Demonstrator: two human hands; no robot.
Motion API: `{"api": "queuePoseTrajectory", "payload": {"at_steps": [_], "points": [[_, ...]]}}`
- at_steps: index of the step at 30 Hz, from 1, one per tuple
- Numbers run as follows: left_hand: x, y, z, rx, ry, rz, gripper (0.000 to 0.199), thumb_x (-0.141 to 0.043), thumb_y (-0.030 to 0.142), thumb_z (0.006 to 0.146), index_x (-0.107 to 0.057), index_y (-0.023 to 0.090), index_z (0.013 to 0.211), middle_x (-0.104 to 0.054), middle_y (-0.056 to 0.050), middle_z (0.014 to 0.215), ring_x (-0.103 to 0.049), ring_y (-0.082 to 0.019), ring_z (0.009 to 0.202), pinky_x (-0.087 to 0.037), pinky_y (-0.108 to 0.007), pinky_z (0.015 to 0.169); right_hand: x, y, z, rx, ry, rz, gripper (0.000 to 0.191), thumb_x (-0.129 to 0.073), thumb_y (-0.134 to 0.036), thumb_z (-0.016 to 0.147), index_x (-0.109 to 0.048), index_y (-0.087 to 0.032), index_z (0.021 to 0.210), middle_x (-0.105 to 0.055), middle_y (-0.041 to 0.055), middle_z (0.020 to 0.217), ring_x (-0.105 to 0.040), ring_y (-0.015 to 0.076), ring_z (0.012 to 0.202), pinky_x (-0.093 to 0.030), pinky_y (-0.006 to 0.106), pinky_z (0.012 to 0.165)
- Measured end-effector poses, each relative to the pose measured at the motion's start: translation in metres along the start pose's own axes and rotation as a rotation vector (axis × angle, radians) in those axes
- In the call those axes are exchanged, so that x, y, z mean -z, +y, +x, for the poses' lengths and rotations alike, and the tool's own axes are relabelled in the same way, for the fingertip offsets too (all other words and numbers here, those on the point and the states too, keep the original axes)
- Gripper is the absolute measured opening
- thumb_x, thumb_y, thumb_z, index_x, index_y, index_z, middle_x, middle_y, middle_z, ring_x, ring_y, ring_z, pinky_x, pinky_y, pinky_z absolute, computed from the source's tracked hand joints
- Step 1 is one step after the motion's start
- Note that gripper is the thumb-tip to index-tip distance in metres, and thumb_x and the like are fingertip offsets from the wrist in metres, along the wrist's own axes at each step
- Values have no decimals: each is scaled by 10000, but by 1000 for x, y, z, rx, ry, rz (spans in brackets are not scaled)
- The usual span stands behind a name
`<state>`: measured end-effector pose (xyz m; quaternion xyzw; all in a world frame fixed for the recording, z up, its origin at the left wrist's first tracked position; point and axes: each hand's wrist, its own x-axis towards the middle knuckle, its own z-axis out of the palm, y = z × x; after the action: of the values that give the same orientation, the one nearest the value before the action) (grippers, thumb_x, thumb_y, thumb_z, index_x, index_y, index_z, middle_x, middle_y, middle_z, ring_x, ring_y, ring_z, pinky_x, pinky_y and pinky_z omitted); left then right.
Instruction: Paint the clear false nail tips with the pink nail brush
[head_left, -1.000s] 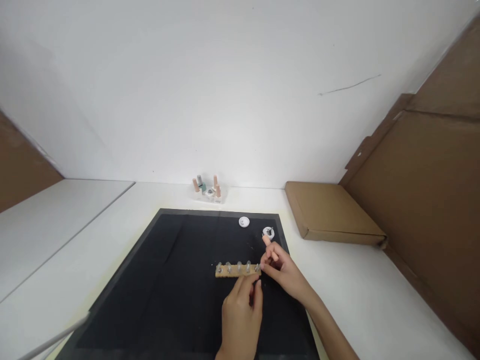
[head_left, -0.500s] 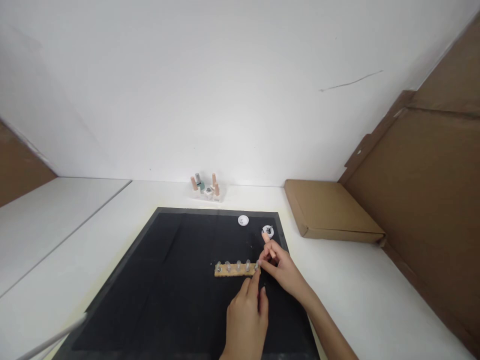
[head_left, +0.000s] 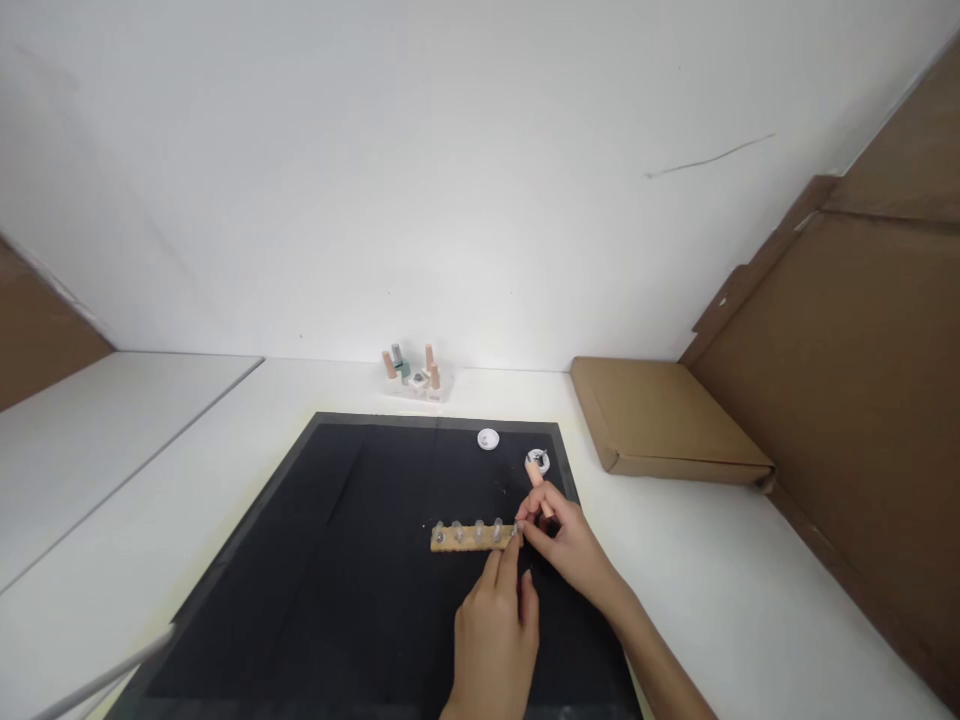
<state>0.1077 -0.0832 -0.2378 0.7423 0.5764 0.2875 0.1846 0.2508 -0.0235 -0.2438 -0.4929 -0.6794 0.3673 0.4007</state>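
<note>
A tan strip stand lies on the black mat and carries a row of several clear nail tips. My left hand comes from below, index finger stretched to the stand's right end and thumb apart, with nothing visible in its grip. From the right, my right hand pinches thumb and index together at the rightmost tip, which the fingers partly hide. A peach-coloured nail polish cap slants up out of the same hand, held among its fingers. Whether a brush is attached cannot be made out.
Behind the right hand sits a small white dish with dark bits; another white dish is left of it. A clear holder with several nail polish bottles stands by the wall. A flat cardboard box lies at the right.
Both hands keep almost the same pose at the stand's right end. The fingers cover the rightmost nail tip slightly more, and the view has shifted a little.
</note>
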Motion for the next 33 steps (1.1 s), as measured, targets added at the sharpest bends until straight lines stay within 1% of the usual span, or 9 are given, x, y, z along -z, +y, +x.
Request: {"api": "queuePoseTrajectory", "payload": {"at_steps": [3,7,11,14,20,23,27,30,33], "points": [[1,-1,0,7,-12,-5,444,-432,126,913,-664,141,1292,-754,-172,1214,-786,-286,941,-649,-375,778,-1,-3,-2,33,8,-62,222,-606,-342,966,-647,-158,1083,-691,43,1016,-676,155,818,-586,341,730],[2,-2,0,17,-29,-8,455,-427,117,913,-652,139,1308,-744,-174,1238,-779,-288,974,-646,-382,798,-3,-2,-3,71,30,-143,218,-600,-341,969,-648,-163,1084,-691,46,1027,-676,157,832,-586,344,738],[3,-2,-2,22,-42,-11,475,-423,106,905,-636,110,1330,-723,-184,1275,-766,-290,1018,-634,-377,842,-6,-1,-2,96,53,-218,216,-598,-341,970,-649,-169,1091,-690,52,1052,-676,162,854,-585,351,755],[5,-1,-3,29,-52,-14,475,-423,109,903,-632,72,1328,-721,-197,1272,-770,-301,1002,-634,-399,846,-6,-2,-2,110,62,-269,221,-601,-341,968,-647,-168,1098,-688,54,1064,-676,167,868,-585,359,766],[9,-1,-2,50,-60,-14,472,-395,124,919,-637,99,1323,-711,-176,1299,-764,-290,1019,-636,-383,830,-7,-11,-1,122,72,-362,212,-597,-342,969,-652,-172,1083,-688,55,1066,-673,169,880,-581,365,780],[11,-5,-4,50,-58,-19,477,-390,126,915,-634,94,1324,-716,-180,1289,-763,-297,1021,-638,-392,821,-9,-16,-1,116,83,-400,213,-601,-345,966,-650,-172,1079,-685,54,1065,-671,170,882,-579,364,778],[15,-8,-7,43,-39,-34,471,-390,132,914,-637,103,1314,-710,-177,1301,-754,-294,1047,-631,-382,841,-13,-24,-1,103,85,-446,216,-605,-348,963,-649,-170,1076,-684,53,1059,-670,171,881,-578,364,777],[20,-8,-7,35,-12,-55,455,-405,130,904,-635,101,1296,-727,-185,1262,-757,-284,1036,-625,-366,839,-13,-29,0,89,74,-477,217,-607,-349,961,-649,-168,1073,-684,52,1056,-670,173,884,-577,370,783],[24,-8,-6,33,23,-78,382,-419,118,890,-678,125,1170,-782,-166,1061,-788,-264,854,-631,-344,730,-13,-32,1,70,64,-500,219,-610,-350,959,-650,-168,1074,-684,53,1059,-670,176,889,-576,374,788]]}}
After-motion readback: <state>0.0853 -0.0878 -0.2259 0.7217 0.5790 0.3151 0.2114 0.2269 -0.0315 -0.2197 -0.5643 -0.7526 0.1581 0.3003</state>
